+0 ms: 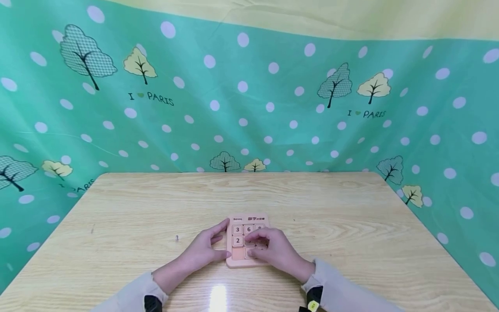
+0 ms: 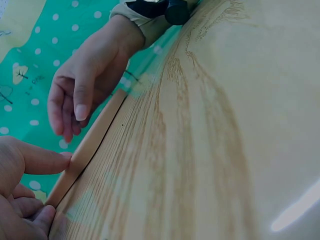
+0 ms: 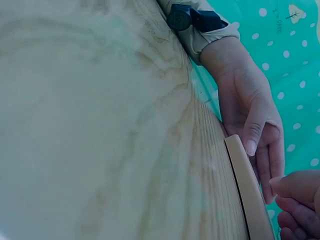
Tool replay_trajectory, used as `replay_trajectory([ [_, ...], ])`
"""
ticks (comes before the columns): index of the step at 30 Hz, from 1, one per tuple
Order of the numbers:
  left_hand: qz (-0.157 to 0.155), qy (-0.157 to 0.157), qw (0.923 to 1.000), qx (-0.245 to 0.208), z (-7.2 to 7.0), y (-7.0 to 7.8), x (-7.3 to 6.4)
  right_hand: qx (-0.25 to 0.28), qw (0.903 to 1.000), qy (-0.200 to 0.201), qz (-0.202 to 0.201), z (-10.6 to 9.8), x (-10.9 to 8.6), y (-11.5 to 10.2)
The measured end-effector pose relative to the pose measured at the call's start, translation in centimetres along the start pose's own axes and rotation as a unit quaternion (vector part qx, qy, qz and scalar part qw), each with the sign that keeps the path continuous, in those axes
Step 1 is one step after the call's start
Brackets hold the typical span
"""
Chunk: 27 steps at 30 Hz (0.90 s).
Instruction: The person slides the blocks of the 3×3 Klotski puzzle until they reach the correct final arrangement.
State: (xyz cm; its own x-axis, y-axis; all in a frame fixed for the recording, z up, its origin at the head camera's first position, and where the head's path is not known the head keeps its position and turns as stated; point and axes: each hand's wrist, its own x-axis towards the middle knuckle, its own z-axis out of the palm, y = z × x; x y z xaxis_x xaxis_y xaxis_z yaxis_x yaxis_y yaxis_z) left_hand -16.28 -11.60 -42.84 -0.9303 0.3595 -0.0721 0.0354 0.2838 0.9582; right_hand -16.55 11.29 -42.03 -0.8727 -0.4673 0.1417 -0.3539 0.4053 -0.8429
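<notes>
A pink number sliding puzzle (image 1: 238,263) lies flat on the table, its tiles marked with dark digits. The 3, 6 and 2 are readable; a gap shows at the lower left of the grid. Along the puzzle's left edge, my left hand (image 1: 204,249) rests with its thumb near the bottom corner and its index finger higher up. In the right wrist view its fingers look fairly straight. Over the right-hand tiles is my right hand (image 1: 278,249), thumb and index finger spread apart and pointing at the tiles, several of which it hides. Fingertip contact cannot be told.
The puzzle sits on a light wood-grain table (image 1: 148,208). A small dark speck (image 1: 177,238) lies left of the puzzle. Behind and beside the table hangs a green dotted curtain (image 1: 269,121). A bright reflection (image 1: 218,298) shows on the near tabletop.
</notes>
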Motion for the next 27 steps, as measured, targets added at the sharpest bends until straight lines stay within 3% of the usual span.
replay_trajectory([
  [10,0.003,-0.001,1.0000,-0.002,0.0,0.1,-0.1,0.003,0.9998,-0.007,0.017,-0.6,-1.3,0.3],
  [27,0.002,0.004,1.0000,-0.004,0.0,0.2,-0.1,-0.041,0.9991,0.010,0.005,-0.9,-1.6,0.4],
])
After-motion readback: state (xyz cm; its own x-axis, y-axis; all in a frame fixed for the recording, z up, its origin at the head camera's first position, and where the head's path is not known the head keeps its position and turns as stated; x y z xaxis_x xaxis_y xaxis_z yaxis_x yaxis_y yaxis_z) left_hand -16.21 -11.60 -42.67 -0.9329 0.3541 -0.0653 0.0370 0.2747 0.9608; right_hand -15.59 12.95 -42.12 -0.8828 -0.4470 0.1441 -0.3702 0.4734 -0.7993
